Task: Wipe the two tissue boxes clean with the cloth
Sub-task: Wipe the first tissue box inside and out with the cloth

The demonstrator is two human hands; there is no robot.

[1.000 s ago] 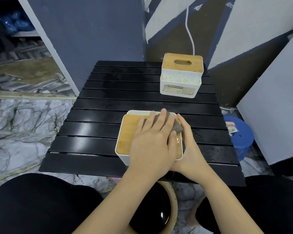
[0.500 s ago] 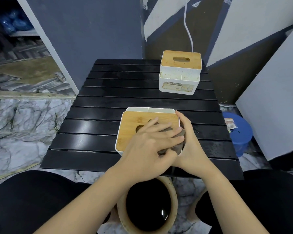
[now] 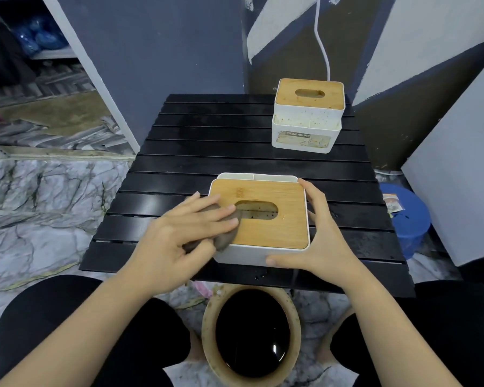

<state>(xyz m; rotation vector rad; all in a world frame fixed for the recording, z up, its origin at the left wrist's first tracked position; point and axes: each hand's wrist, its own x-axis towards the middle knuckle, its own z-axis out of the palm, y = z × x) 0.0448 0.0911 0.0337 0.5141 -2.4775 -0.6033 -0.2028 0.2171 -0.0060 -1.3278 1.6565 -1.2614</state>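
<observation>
The near tissue box [image 3: 274, 227], white with a bamboo lid, stands on the black slatted table [image 3: 179, 169] in front of me. My left hand [image 3: 185, 236] presses a grey-brown cloth [image 3: 225, 241] with flat fingers onto the lid's left edge, beside the slot. My right hand [image 3: 322, 241] holds the box's near right corner, fingers along the right wall and thumb on the front wall. The far tissue box [image 3: 308, 115], spotted with dirt and labelled "TISSUE HOLDER", stands at the table's back right, untouched.
A tan bucket [image 3: 207, 331] of dark water sits on the floor between my knees, under the table's near edge. A blue bucket [image 3: 411, 219] stands right of the table. A white cable [image 3: 322, 46] hangs behind the far box. Grey panels lean at the right.
My left hand has swept the cloth from the lid's right side across to its left edge, uncovering the slot. My right hand has kept its hold on the right corner.
</observation>
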